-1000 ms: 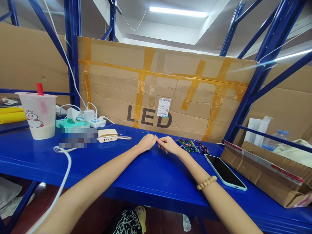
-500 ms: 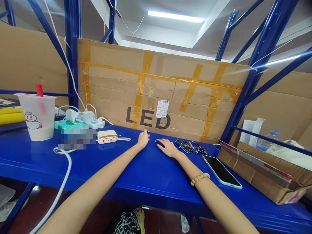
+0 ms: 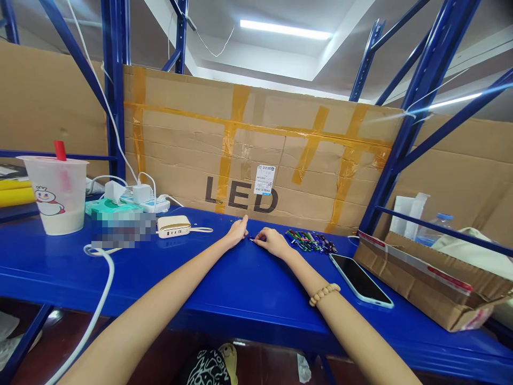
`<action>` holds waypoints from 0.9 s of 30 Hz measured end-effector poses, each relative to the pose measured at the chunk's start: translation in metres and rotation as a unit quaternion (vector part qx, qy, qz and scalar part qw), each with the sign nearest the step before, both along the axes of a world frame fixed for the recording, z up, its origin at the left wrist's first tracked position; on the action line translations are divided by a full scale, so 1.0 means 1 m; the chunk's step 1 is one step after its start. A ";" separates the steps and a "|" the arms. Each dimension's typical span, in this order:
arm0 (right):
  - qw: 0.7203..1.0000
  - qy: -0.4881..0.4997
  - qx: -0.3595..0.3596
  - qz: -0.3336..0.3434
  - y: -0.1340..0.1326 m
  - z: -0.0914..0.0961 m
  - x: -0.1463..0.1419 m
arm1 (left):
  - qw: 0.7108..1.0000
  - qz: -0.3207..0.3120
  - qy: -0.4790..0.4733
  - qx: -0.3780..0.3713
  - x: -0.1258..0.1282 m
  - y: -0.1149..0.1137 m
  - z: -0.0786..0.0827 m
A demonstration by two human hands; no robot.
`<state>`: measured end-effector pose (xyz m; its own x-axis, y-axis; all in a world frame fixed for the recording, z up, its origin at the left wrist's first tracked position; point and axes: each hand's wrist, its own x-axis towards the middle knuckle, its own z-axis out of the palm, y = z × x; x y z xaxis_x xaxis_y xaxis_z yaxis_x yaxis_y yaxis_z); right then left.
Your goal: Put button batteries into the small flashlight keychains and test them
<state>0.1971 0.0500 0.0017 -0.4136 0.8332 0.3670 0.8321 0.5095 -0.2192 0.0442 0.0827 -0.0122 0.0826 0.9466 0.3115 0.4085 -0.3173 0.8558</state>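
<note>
Both my hands rest on the blue shelf top (image 3: 224,289), close to the big cardboard sheet marked LED (image 3: 256,155). My left hand (image 3: 237,231) lies with its fingers drawn together and its tips point right. My right hand (image 3: 273,242) is curled in a pinch facing it. Between the fingertips sits a tiny dark piece (image 3: 250,238), too small to name. A heap of small coloured pieces (image 3: 310,240) lies just right of my right hand. A bead bracelet (image 3: 324,294) is on my right wrist.
A phone (image 3: 360,280) lies face up to the right, beside an open cardboard box (image 3: 420,283). To the left are a cream power bank (image 3: 173,226), a power strip with chargers (image 3: 140,199), a white cable (image 3: 100,283) and a drink cup with a red straw (image 3: 54,195).
My hands came apart half a second ago, the left lifting a small purple thing. Now they have met again fingertip to fingertip, slightly farther from me.
</note>
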 end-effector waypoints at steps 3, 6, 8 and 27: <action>1.000 0.019 0.007 0.020 -0.003 0.002 0.001 | 1.000 -0.021 -0.011 -0.019 0.000 -0.004 0.002; 0.997 0.048 0.011 0.051 -0.006 0.005 0.001 | 1.000 -0.019 -0.006 -0.017 -0.001 -0.004 0.002; 0.996 0.060 0.014 0.061 -0.007 0.007 0.001 | 1.000 -0.012 0.000 -0.015 -0.002 -0.002 0.002; 0.996 0.027 0.061 0.066 -0.009 0.008 -0.003 | 0.978 -0.074 0.116 0.157 -0.008 -0.003 0.008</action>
